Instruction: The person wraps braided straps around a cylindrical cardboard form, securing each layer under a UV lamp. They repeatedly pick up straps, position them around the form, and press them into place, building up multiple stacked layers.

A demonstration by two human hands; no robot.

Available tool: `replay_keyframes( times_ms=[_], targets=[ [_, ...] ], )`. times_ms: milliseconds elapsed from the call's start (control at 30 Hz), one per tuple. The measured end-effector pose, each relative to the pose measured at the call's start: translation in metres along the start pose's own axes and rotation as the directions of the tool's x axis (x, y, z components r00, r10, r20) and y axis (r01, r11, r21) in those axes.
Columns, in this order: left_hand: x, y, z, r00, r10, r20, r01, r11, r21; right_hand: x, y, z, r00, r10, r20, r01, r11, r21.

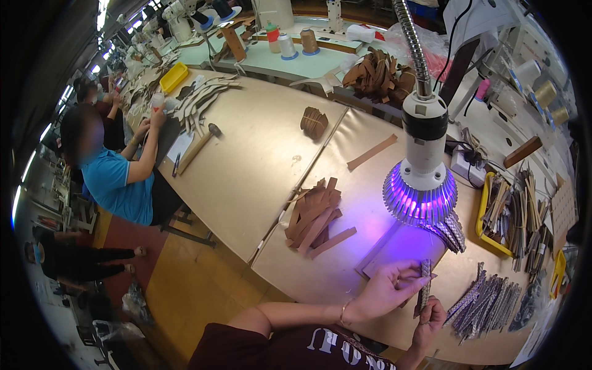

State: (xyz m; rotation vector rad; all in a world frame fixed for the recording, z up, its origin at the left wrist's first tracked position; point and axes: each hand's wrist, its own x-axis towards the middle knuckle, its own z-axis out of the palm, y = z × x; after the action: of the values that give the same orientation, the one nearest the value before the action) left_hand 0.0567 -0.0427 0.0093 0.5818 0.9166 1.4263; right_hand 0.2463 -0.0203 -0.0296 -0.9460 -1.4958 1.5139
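My left hand (390, 288), with a thin bracelet at its wrist, pinches the upper part of a short grey-brown patterned strap (425, 297). Lower down, my right hand (430, 320) has its fingers closed on the same strap's bottom end. The strap stands roughly upright near the table's front edge, below a lamp (421, 191) that casts purple light. Under the lamp lies a flat board (394, 250), partly covered by my left hand. More patterned straps (453, 234) show behind the lamp's rim, and a spread of similar straps (484, 305) lies right of my hands.
Brown leather strips (314, 216) are piled left of the lamp; a single strip (372, 152) and a bundle (314, 123) lie farther back. A yellow tray (481, 216) of strips stands at right. A co-worker in blue (120, 185) sits at the left, near a hammer (214, 130).
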Motion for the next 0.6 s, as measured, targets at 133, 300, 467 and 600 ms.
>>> replay_keyframes(
  times_ms=[133, 300, 467, 600],
  targets=[
    [0.0, 0.002, -0.006, 0.999, -0.03, -0.015, 0.03, 0.999, -0.038, 0.0, -0.002, 0.001, 1.0, 0.02, -0.022, -0.02, 1.0, -0.022],
    [0.0, -0.002, -0.009, 0.999, -0.031, -0.028, 0.03, 0.999, -0.037, 0.003, -0.001, 0.002, 0.998, 0.046, -0.038, -0.047, 0.998, -0.035],
    [0.003, -0.008, -0.009, 0.997, 0.068, -0.036, -0.069, 0.997, -0.04, 0.003, 0.016, -0.002, 0.998, 0.068, -0.006, -0.066, 0.991, 0.115],
    [0.003, -0.012, -0.009, 0.998, 0.02, -0.054, -0.023, 0.999, -0.046, 0.002, 0.035, -0.008, 0.99, 0.132, 0.04, -0.135, 0.987, 0.085]
  ],
)
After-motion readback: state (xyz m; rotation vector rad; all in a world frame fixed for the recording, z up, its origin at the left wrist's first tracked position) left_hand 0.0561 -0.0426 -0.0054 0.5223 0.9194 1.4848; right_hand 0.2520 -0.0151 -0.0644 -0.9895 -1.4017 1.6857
